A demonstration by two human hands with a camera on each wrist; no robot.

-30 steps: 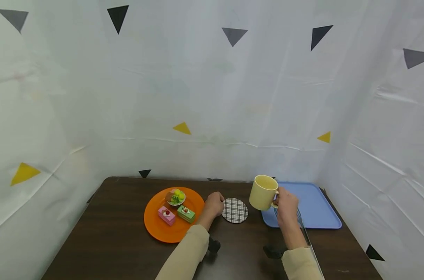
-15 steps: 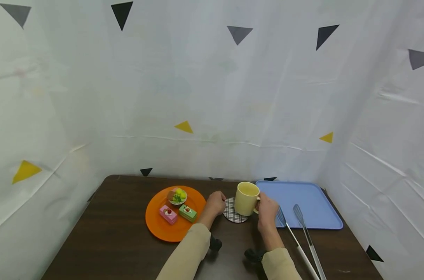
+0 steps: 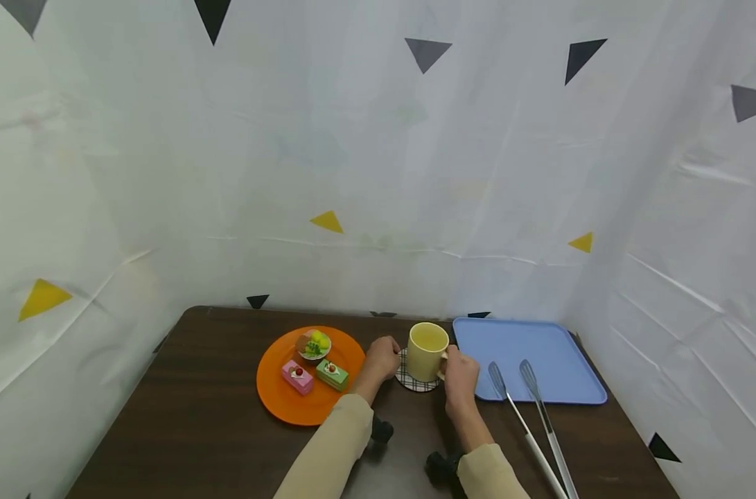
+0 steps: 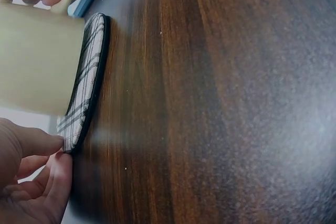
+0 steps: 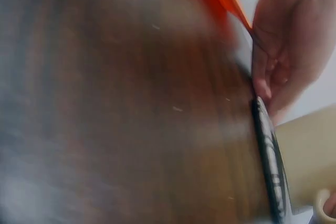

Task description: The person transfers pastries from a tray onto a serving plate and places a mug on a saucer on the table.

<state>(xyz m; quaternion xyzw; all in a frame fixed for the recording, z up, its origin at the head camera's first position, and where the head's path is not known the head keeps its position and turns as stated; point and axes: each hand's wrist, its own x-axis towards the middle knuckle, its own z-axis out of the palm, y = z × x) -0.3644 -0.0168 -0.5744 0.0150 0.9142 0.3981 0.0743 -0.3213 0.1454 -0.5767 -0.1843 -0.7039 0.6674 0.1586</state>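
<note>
A pale yellow mug (image 3: 425, 362) stands upright on a round black-and-white checked coaster (image 3: 415, 386) near the middle of the table. My right hand (image 3: 461, 378) grips the mug by its handle, on the mug's right side. With thumb and fingertips, my left hand (image 3: 382, 357) pinches the coaster's near left edge; the left wrist view shows the thumb (image 4: 42, 142) on the checked top. The mug hides much of the coaster from above. Only a bit of the mug handle (image 5: 321, 203) shows in the blurred right wrist view.
Left of my hands, an orange plate (image 3: 276, 395) bears a pink cake (image 3: 297, 378), a green cake (image 3: 332, 375) and a small food-filled bowl (image 3: 314, 346). On the right are a blue tray (image 3: 565, 360) and long metal tongs (image 3: 542, 423), their tips over the tray's near rim.
My right hand has carried the mug leftward from over the tray and lowered it onto the coaster. The tongs have come into fuller view. My left hand stays at the coaster's edge.
</note>
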